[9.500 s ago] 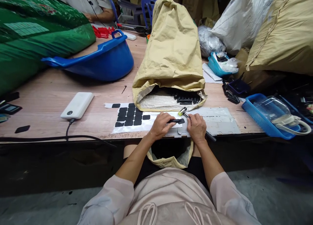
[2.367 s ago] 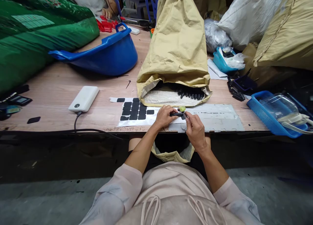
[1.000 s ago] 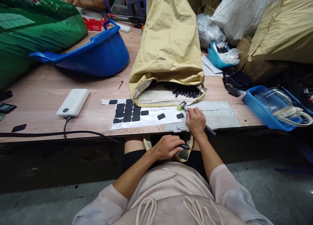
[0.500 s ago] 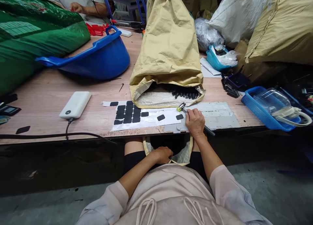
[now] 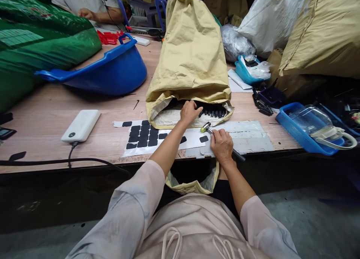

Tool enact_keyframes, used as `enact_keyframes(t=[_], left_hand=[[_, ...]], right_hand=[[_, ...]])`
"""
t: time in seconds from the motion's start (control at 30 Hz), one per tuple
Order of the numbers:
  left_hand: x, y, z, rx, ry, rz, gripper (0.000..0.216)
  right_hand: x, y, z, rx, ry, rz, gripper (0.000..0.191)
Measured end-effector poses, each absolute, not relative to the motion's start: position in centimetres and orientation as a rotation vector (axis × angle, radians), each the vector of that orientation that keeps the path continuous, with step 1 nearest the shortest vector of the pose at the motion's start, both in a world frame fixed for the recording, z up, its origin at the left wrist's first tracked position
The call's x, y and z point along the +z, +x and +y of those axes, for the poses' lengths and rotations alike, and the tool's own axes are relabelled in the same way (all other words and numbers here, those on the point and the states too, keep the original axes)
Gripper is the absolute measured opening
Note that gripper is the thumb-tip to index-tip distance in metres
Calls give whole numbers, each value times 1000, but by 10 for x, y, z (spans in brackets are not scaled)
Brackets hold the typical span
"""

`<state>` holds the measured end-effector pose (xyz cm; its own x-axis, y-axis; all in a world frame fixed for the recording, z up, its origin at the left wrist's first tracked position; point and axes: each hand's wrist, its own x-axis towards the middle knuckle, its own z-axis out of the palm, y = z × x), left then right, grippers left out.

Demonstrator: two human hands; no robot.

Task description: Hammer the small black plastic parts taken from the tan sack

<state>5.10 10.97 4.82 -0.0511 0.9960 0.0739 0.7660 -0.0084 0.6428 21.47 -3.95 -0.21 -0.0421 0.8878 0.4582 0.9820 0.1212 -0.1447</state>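
My left hand (image 5: pixel 190 113) reaches into the mouth of a tan paper sack (image 5: pixel 194 56) lying on the table, fingers curled over several small black parts (image 5: pixel 215 113) inside. Whether they grip one I cannot make out. My right hand (image 5: pixel 222 146) rests at the table's front edge, closed round the black handle of a small mallet (image 5: pixel 206 128) with a yellow-green head. A white sheet with several black pads (image 5: pixel 143 137) lies just left of my hands, with two loose pads (image 5: pixel 203 139) on it. A grey plate (image 5: pixel 247 139) lies under my right hand.
A white power bank (image 5: pixel 81 125) with a cable lies at left. Behind it are a blue basin (image 5: pixel 112 69) and a green sack (image 5: pixel 42 45). Blue trays (image 5: pixel 300 133) stand at right. A second tan bag (image 5: pixel 194 182) hangs open in my lap. Another person (image 5: pixel 87 3) works at the far left.
My left hand has come up from the bag in my lap, where it went with a black part, and reached forward into the sack's mouth. My right hand has kept the mallet in place.
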Motion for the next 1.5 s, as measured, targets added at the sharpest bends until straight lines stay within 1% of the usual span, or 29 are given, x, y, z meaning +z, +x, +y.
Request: enact_keyframes(t=[0.1, 0.2, 0.3, 0.4, 0.5, 0.63, 0.7, 0.83, 1.0, 1.17, 1.33, 1.43, 1.5], left_hand=[[34, 64, 126, 789, 1778, 1925, 30], [31, 64, 130, 736, 1783, 1912, 21], [34, 52, 119, 770, 1790, 1897, 12], [35, 31, 93, 878, 1787, 1835, 9], [29, 8, 54, 944, 1853, 1668, 11], [13, -8, 11, 863, 1977, 1523, 9], [8, -7, 2, 839, 2028, 1523, 11], [5, 6, 3, 863, 2105, 1477, 23], [5, 16, 11, 890, 2004, 1465, 16], [3, 13, 11, 885, 1980, 1386, 17], [5, 13, 8, 912, 1913, 1382, 37], [6, 13, 7, 921, 1897, 1374, 42], [6, 13, 7, 923, 1894, 1370, 45]], right_hand=[[-2, 215, -39, -264, -1810, -1979, 25], [-2, 216, -40, -251, -1813, -1982, 25], [-2, 215, -40, -256, -1811, -1976, 25], [-2, 215, -40, -262, -1818, -1965, 24], [-1, 214, -39, -251, -1840, -1964, 23], [0, 214, -39, -267, -1855, -1960, 23], [0, 214, -39, -279, -1861, -1950, 23], [-2, 215, -38, -282, -1872, -1941, 24], [-2, 217, -35, -268, -1872, -1947, 20], [7, 224, -32, -116, -1875, -1843, 24], [17, 225, -42, 101, -1618, -1752, 31], [20, 218, -53, 195, -1490, -1777, 31], [22, 211, -60, 201, -1457, -1782, 31]])
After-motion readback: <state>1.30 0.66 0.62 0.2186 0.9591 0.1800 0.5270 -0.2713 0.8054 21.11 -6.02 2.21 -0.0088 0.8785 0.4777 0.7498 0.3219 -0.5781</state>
